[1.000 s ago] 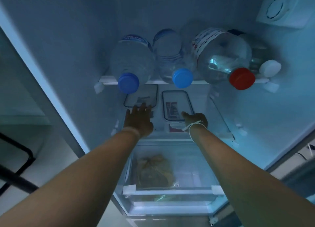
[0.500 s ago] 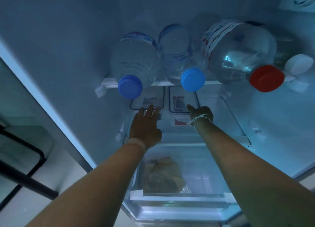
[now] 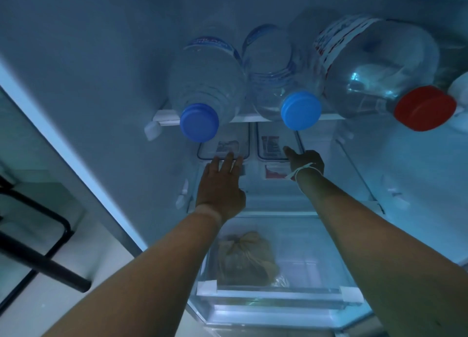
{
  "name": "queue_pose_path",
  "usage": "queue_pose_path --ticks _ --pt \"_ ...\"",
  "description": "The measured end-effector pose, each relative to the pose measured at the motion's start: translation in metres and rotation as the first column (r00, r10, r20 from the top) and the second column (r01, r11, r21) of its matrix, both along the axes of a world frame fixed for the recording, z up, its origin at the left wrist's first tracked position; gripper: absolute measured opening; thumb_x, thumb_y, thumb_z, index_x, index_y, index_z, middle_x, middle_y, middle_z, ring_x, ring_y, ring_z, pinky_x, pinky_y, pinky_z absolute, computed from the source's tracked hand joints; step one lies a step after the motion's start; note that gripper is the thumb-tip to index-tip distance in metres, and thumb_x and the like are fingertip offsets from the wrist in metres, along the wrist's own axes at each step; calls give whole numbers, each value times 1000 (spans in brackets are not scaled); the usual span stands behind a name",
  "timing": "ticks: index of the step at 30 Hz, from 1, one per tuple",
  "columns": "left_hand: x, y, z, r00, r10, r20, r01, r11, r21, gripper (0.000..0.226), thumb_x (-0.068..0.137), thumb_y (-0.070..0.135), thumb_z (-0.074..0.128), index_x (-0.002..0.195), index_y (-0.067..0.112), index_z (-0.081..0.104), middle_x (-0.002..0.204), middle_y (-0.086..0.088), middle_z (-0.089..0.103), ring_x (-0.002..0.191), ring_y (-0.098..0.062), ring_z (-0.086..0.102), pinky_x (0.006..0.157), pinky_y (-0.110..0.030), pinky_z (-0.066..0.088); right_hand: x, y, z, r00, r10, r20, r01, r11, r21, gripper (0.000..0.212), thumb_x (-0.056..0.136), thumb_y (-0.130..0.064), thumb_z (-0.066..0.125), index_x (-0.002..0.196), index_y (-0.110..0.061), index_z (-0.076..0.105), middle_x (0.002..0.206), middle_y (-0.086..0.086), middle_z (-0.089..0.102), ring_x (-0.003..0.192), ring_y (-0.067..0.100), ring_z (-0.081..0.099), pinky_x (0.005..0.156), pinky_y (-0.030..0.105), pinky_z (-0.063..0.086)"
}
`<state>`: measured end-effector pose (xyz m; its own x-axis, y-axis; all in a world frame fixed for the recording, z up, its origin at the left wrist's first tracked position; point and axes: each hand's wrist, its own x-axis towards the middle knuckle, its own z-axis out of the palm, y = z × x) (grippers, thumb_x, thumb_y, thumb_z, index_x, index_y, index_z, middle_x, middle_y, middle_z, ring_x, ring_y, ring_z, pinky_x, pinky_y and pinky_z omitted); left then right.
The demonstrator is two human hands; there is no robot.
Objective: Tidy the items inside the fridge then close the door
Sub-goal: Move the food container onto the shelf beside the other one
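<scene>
Head view: two clear lidded containers sit side by side on middle shelf, under blue-capped bottle (image 3: 278,83) lying on shelf above. Left container (image 3: 224,148) just left of right container (image 3: 276,146); long axes run front to back, away from you. Your left hand (image 3: 220,184) lies flat, fingers spread, tips touching left container's front edge, holding nothing. Your right hand (image 3: 306,163) points index finger at right container's front edge; grip hidden, cannot tell. Each hand nearest own container; both lie straight ahead, so push goes rearward. Brown bag (image 3: 243,258) in drawer below containers.
</scene>
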<state>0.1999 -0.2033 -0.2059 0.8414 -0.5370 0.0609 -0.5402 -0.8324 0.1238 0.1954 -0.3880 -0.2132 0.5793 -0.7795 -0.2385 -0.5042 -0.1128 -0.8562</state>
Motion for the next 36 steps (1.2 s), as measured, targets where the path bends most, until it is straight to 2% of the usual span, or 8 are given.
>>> queue_pose_path --ticks 5,8,11,14,17,22,29,36 --pt "2 0 7 999 -17 -33 19 999 42 73 89 24 44 151 21 6 162 -1 3 148 -30 4 122 -39 6 -7 1 -4 999 9 48 -12 997 73 87 79 -63 53 139 -2 40 143 17 46 128 34 48 106 43 41" --pt "4 1 14 998 -36 -55 42 994 102 72 90 25 42 151 20 3 162 -3 1 148 -32 4 122 -40 4 -23 4 -11 988 -73 138 53 989 141 90 77 -62 57 144 -7 32 151 12 35 131 32 45 107 45 40" --pt "-1 1 17 997 -37 -65 45 992 120 72 91 26 39 151 21 -1 162 -5 -4 148 -34 -1 122 -42 0 -40 9 -16 988 -55 146 35 990 136 82 80 -58 57 141 -8 37 143 13 46 124 32 52 105 43 42" --pt "-17 2 23 997 -48 -67 56 992 111 72 92 27 38 151 21 -3 162 -6 -4 148 -34 -2 121 -42 -2 -56 12 -15 992 18 126 -35 990 135 65 89 -46 53 141 -10 37 141 12 49 125 32 51 96 31 45" --pt "-37 6 28 993 -106 -49 112 984 137 72 92 27 38 151 19 -3 162 -6 -3 148 -32 0 121 -43 -2 -79 18 -9 995 19 93 -26 997 68 66 87 -53 51 137 -11 44 137 13 54 119 32 57 106 36 39" --pt "-70 14 48 992 -120 -32 123 977 172 71 92 28 38 151 18 -2 161 -8 -2 148 -32 4 120 -46 1 -123 35 15 993 56 107 -60 998 32 58 89 -46 53 134 -8 48 141 10 50 130 23 46 104 25 31" --pt "-140 39 82 987 -148 58 135 973 186 71 91 27 38 151 15 1 161 -12 3 146 -34 12 120 -47 7 -197 62 55 984 73 161 -63 996 -65 50 90 -41 53 128 -9 55 136 10 55 126 26 49 101 28 36" --pt "-215 74 120 987 -140 80 128 982 138 69 92 29 36 151 18 1 161 -8 1 148 -29 8 121 -45 7 -273 92 115 965 163 206 -120 971 -205 47 91 -43 51 120 -9 62 128 9 62 120 26 54 99 30 40"
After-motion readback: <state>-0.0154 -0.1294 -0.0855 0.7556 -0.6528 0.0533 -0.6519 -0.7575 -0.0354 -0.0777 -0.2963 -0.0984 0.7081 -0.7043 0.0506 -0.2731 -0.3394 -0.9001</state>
